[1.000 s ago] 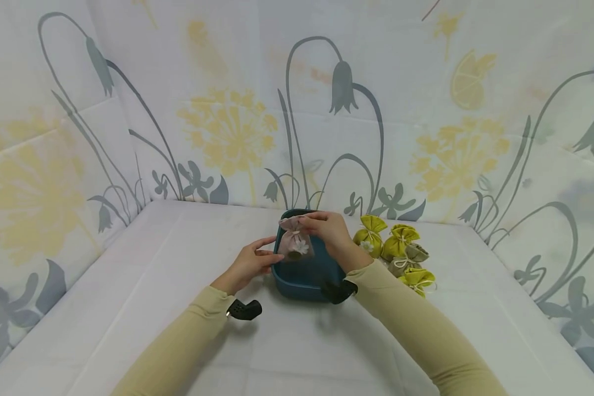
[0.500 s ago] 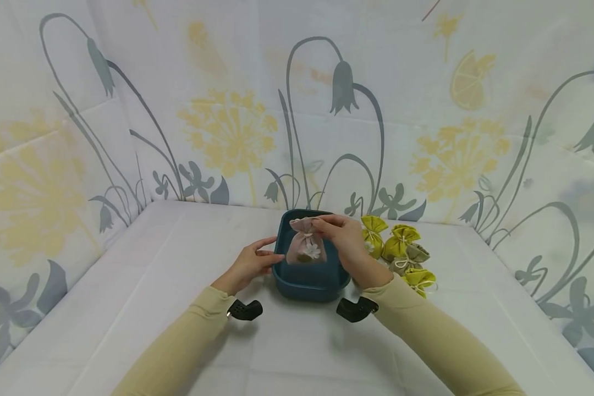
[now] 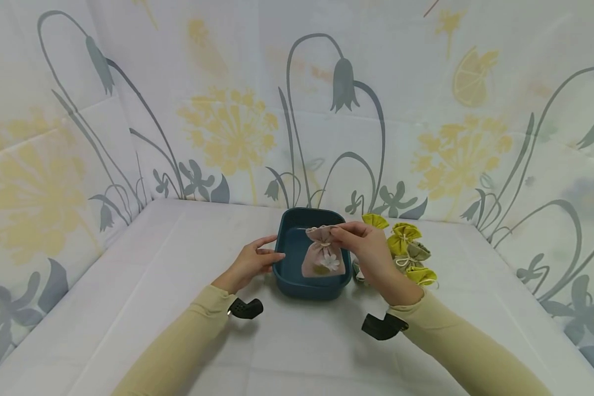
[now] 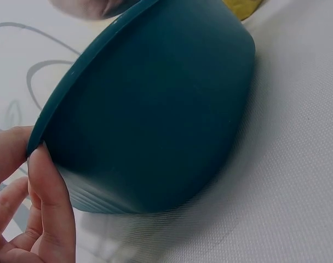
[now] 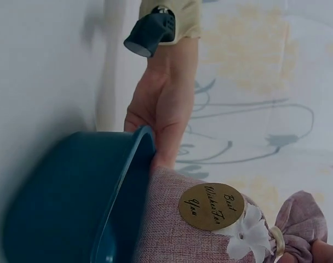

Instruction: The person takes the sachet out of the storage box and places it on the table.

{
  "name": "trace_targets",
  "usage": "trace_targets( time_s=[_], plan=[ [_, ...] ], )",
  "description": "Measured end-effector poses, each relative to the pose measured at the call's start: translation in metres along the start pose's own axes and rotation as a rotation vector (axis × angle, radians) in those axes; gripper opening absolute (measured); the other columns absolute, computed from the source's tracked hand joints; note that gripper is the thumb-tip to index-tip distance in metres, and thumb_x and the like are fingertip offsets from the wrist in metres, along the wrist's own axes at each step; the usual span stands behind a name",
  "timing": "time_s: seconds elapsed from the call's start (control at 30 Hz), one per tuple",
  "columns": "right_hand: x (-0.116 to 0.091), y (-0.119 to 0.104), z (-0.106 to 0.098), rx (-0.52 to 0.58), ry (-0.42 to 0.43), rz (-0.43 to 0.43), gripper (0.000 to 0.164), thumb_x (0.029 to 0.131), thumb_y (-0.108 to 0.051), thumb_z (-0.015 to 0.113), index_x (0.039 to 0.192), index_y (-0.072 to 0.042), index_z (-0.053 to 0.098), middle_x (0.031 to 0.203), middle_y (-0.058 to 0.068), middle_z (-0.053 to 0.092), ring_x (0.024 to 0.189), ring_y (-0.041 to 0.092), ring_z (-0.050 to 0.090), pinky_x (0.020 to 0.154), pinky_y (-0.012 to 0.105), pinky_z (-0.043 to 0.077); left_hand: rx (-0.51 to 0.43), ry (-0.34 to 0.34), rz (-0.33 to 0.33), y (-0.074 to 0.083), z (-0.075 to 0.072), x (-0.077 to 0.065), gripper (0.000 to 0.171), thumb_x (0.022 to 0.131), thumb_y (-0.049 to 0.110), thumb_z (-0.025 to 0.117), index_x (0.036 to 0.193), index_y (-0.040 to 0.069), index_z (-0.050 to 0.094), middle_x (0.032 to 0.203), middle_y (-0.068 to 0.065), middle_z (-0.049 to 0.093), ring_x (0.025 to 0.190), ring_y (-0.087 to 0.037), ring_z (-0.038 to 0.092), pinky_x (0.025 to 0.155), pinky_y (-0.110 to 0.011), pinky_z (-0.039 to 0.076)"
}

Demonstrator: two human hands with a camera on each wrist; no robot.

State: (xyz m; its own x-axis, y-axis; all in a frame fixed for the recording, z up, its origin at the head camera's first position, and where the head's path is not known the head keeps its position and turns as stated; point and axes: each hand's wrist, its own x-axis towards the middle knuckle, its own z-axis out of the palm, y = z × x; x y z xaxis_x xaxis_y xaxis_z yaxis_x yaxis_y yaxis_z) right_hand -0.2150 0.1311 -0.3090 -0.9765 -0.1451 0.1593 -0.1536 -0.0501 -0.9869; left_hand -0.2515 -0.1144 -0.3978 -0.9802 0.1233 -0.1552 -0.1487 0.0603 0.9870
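Note:
A pink drawstring pouch [image 3: 314, 258] hangs upright above a blue rectangular tub [image 3: 307, 290]. My right hand [image 3: 374, 256] pinches the pouch by its gathered top. In the right wrist view the pouch [image 5: 166, 222] shows a gold oval label [image 5: 210, 207] reading "Best Wishes For You" and a white fabric flower [image 5: 248, 235]. On the tub's left side, my left hand [image 3: 249, 261] grips the rim. Thumb and fingers pinch that rim in the left wrist view, where the tub wall [image 4: 155, 115] fills the middle. Part of the tub's inside is hidden behind the pouch.
Right of the tub lie several more pouches: yellow-green ones [image 3: 403, 236] and a grey-beige one [image 3: 414, 254]. A pale item [image 3: 358, 271] beside the tub is partly hidden by my right hand. White cloth [image 3: 297, 346] covers the table, with a flowered curtain behind.
My right hand has carried the pink pouch rightward and nearer to me, from the tub's far left corner to over its right front. The left hand and the tub have stayed in place.

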Motion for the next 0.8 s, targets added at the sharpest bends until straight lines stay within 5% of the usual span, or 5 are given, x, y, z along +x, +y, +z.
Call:
trace_targets(
  time_s=[0.8],
  plan=[
    [-0.047, 0.001, -0.044, -0.049, 0.133, 0.046, 0.008, 0.089, -0.015, 0.065, 0.085, -0.017, 0.071, 0.085, -0.005, 0.066, 0.078, 0.011, 0.063, 0.077, 0.024, 0.049, -0.011, -0.008, -0.001, 0.001, -0.001, -0.001, 0.062, 0.083, 0.011, 0.071, 0.139, 0.012, 0.045, 0.095, -0.009, 0.056, 0.064, -0.011, 0.053, 0.060, -0.022, 0.048]
  ],
)
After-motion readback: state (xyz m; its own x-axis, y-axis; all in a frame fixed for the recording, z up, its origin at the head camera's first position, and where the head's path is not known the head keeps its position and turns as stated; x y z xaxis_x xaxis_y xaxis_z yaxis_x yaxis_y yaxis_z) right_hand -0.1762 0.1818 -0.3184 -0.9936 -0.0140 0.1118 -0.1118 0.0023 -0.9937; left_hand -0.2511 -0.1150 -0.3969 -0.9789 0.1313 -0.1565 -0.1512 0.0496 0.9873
